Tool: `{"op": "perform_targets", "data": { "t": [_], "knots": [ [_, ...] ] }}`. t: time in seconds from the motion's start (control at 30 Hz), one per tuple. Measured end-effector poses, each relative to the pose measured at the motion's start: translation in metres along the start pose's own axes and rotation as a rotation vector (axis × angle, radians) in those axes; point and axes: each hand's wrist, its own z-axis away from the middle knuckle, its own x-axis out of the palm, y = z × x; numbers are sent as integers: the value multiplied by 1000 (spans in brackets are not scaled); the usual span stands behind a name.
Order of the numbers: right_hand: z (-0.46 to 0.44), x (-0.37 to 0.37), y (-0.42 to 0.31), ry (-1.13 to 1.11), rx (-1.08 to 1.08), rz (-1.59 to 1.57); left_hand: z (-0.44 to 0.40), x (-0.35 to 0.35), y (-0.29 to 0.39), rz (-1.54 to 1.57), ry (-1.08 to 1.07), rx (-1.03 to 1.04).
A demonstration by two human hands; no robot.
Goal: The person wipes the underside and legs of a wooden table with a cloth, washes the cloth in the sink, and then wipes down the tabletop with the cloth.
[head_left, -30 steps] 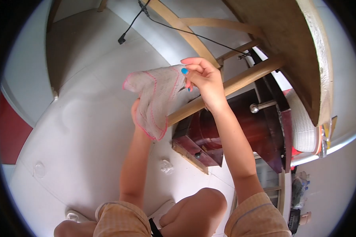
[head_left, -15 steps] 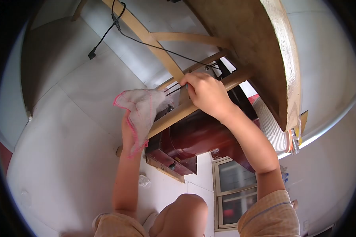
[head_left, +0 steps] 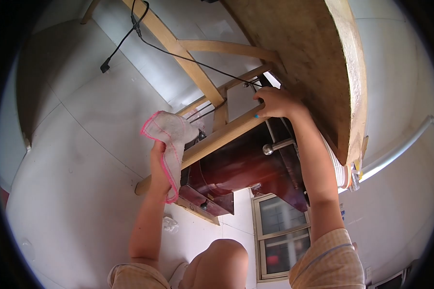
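Observation:
My left hand (head_left: 160, 166) is closed around a white cloth (head_left: 171, 132) with pink stitched edging, which hangs over the fingers beside the lower end of a pale wooden rail (head_left: 222, 137). Further along that rail is my right hand (head_left: 279, 102), curled over it with the thumb on one side and the fingers on the other. A black cable (head_left: 212, 70) passes close to the right fingertips. The rail belongs to a wooden frame with a slanting leg (head_left: 193, 65) and a curved brace (head_left: 226, 46). Part of the rail is hidden under my right hand.
A large wooden board (head_left: 304, 53) with a rough pale edge rises at the right. Beneath the rail stands dark red furniture (head_left: 236, 168) with a small drawer (head_left: 207, 197). A metal knob rod (head_left: 275, 147) sticks out near my right forearm. The cable's plug (head_left: 105, 66) hangs upper left.
My right hand has moved up and right along the rail, away from the slanting leg. The metal knob rod now shows. The cloth is still in my left hand, slightly lower.

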Motion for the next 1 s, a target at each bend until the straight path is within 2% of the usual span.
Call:
{"op": "perform_targets", "data": {
  "t": [0.07, 0.1, 0.17, 0.2, 0.27, 0.3, 0.33, 0.4, 0.43, 0.47, 0.53, 0.57, 0.7, 0.77, 0.87, 0.93, 0.97, 1.0],
  "knots": [
    [-11, -3, 5, -45, 22, -123, -5, -10, -11, -347, 111, 51],
    [-16, -4, 8, -89, 46, -246, -8, -11, -17, -348, 113, 49],
    [-20, -6, 13, -51, 11, -287, -13, -6, -30, 311, 157, -17],
    [-22, -5, 17, -12, -24, -328, -11, -6, -39, 309, 163, -21],
    [-29, -1, 29, 38, -172, -513, -8, -6, -61, -69, 224, 83],
    [-29, -2, 29, 41, -216, -662, -12, -3, -76, 228, 232, -1],
    [-28, -5, 27, 45, -256, -812, -12, -3, -85, 226, 231, -8],
    [-19, -19, 13, 16, -321, -918, -10, -4, -102, -400, 210, 89],
    [-15, -24, 9, -15, -392, -1020, -8, -4, -108, -969, 116, 371],
    [-14, -25, 10, -21, -380, -1020, -8, -3, -115, -961, 111, 362],
    [-12, -27, 14, 117, -516, -1104, -12, 6, -121, -1507, -84, 229],
    [-10, -27, 15, 179, -468, -1161, -16, 13, -121, -1499, -19, 422],
    [-10, -30, 15, 220, -492, -1227, -29, 44, -122, -1532, -26, 358],
    [-11, -29, 12, 204, -521, -1204, -47, 70, -130, -1500, 62, 555],
    [-7, -30, 5, 218, -530, -1217, -73, 134, -134, -1539, 38, 661],
    [-3, -34, -4, 162, -560, -1211, -92, 167, -130, -1575, -71, 839],
    [-2, -36, -6, 149, -623, -1218, -98, 182, -124, -1537, -41, 902],
    [1, -39, -8, 144, -635, -1181, -102, 192, -119, -1491, -89, 872]
  ]
}}
